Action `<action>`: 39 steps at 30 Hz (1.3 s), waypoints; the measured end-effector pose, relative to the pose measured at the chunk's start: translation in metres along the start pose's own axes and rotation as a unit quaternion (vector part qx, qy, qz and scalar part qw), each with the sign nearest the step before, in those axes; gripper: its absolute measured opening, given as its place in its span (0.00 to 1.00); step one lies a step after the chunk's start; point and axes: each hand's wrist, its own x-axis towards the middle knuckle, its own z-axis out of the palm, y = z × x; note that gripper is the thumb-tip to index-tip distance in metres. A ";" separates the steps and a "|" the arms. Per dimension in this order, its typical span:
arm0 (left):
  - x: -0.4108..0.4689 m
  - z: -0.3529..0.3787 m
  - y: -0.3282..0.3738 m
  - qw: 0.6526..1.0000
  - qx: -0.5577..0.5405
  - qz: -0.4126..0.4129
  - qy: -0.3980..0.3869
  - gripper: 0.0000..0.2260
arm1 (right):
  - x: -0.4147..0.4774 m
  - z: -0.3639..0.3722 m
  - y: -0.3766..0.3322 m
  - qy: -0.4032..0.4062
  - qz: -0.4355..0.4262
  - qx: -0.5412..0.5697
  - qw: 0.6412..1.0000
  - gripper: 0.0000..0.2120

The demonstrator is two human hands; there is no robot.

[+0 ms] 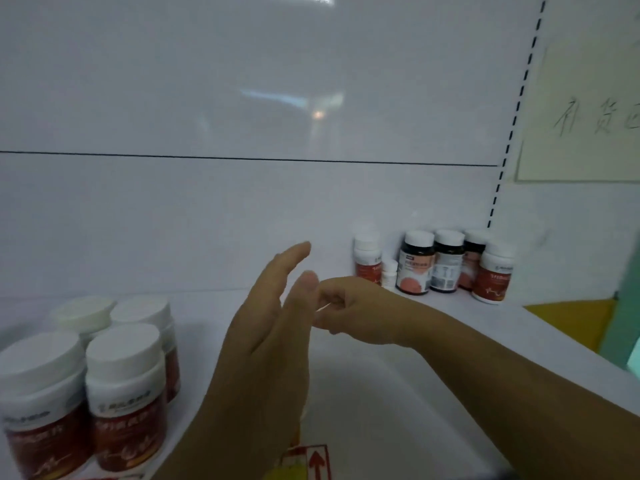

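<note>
White shelf (398, 375) and glossy white back panel (242, 202) fill the view. At the left front stand four white-capped bottles (124, 393) with red labels, their print too blurred to read. Beside them the left hand (263, 341) stands edge-up, fingers (291, 258) straight and together, holding nothing. A red arrow mark (317, 462) shows at the bottom edge. The right hand (349, 303) is curled tight against the left thumb, with nothing seen inside it. Behind it, at the back wall, stands a row of dark and white bottles (446, 261) with unreadable labels. A paper sheet (581, 116) on the far right carries handwritten Chinese characters
</note>
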 end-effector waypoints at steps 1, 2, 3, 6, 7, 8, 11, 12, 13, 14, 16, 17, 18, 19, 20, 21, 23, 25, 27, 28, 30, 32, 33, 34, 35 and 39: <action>0.005 0.011 0.006 1.000 0.004 -0.003 -0.019 0.13 | -0.005 -0.007 0.006 0.009 -0.004 -0.009 1.000 0.08; 0.013 0.024 0.016 0.999 0.025 0.004 -0.038 0.11 | -0.011 -0.016 0.013 0.018 -0.006 -0.016 1.000 0.10; 0.021 0.041 0.026 0.998 0.034 0.006 -0.051 0.11 | -0.018 -0.024 0.022 0.029 -0.008 -0.024 0.999 0.11; 0.054 0.091 0.037 0.997 0.056 0.025 -0.043 0.09 | -0.036 -0.058 0.062 0.083 -0.013 -0.030 0.996 0.12; 0.065 0.110 0.038 0.997 0.055 0.019 -0.043 0.08 | -0.042 -0.072 0.078 0.109 -0.006 -0.022 0.994 0.12; 0.074 0.130 0.038 0.998 0.055 0.011 -0.039 0.09 | -0.046 -0.086 0.093 0.142 0.004 -0.010 0.990 0.11; 0.099 0.182 0.023 0.996 0.074 -0.025 -0.041 0.13 | -0.055 -0.124 0.133 0.289 0.015 0.033 0.957 0.09; 0.106 0.194 0.014 0.995 0.092 -0.028 -0.030 0.14 | -0.057 -0.133 0.143 0.345 0.014 0.025 0.938 0.08; 0.112 0.205 0.003 0.994 0.106 -0.030 -0.015 0.15 | -0.059 -0.140 0.153 0.395 0.009 0.009 0.919 0.08; 0.118 0.213 -0.010 0.993 0.114 -0.038 0.003 0.16 | -0.060 -0.145 0.163 0.434 0.002 -0.005 0.901 0.08; 0.125 0.225 -0.035 0.990 0.112 -0.083 0.024 0.22 | -0.062 -0.149 0.180 0.493 -0.012 -0.018 0.870 0.09; 0.127 0.230 -0.046 0.987 0.113 -0.108 0.029 0.25 | -0.061 -0.149 0.188 0.515 -0.013 -0.020 0.857 0.11; 0.129 0.234 -0.057 0.984 0.119 -0.128 0.031 0.26 | -0.061 -0.149 0.195 0.533 -0.006 -0.020 0.846 0.15; 0.130 0.238 -0.066 0.981 0.126 -0.148 0.026 0.26 | -0.059 -0.148 0.202 0.542 0.014 -0.009 0.841 0.19; 0.132 0.243 -0.076 0.978 0.134 -0.161 0.020 0.23 | -0.058 -0.148 0.207 0.540 0.041 0.015 0.840 0.23; 0.133 0.246 -0.083 0.974 0.148 -0.170 0.019 0.20 | -0.056 -0.148 0.212 0.528 0.070 0.053 0.845 0.27; 0.137 0.254 -0.094 0.967 0.185 -0.168 0.037 0.17 | -0.052 -0.147 0.221 0.485 0.103 0.131 0.859 0.31; 0.141 0.260 -0.102 0.960 0.226 -0.158 0.053 0.22 | -0.047 -0.145 0.225 0.449 0.107 0.171 0.870 0.29; 0.143 0.261 -0.106 0.953 0.256 -0.151 0.063 0.26 | -0.044 -0.142 0.229 0.419 0.118 0.177 0.883 0.30; 0.144 0.260 -0.108 0.952 0.259 -0.148 0.067 0.27 | -0.043 -0.140 0.231 0.406 0.124 0.173 0.889 0.34; 0.148 0.259 -0.112 0.954 0.257 -0.136 0.071 0.25 | -0.043 -0.139 0.233 0.394 0.131 0.168 0.894 0.40; 0.154 0.260 -0.114 0.954 0.256 -0.135 0.079 0.22 | -0.045 -0.138 0.238 0.380 0.142 0.168 0.898 0.43; 0.156 0.262 -0.116 0.953 0.252 -0.142 0.088 0.22 | -0.046 -0.139 0.239 0.369 0.151 0.171 0.901 0.44; 0.157 0.264 -0.116 0.953 0.245 -0.148 0.100 0.23 | -0.048 -0.140 0.241 0.356 0.161 0.170 0.905 0.44; 0.157 0.267 -0.117 0.953 0.241 -0.146 0.113 0.23 | -0.049 -0.141 0.244 0.344 0.171 0.163 0.909 0.43; 0.154 0.273 -0.121 0.956 0.224 -0.131 0.138 0.25 | -0.053 -0.144 0.251 0.322 0.193 0.117 0.919 0.28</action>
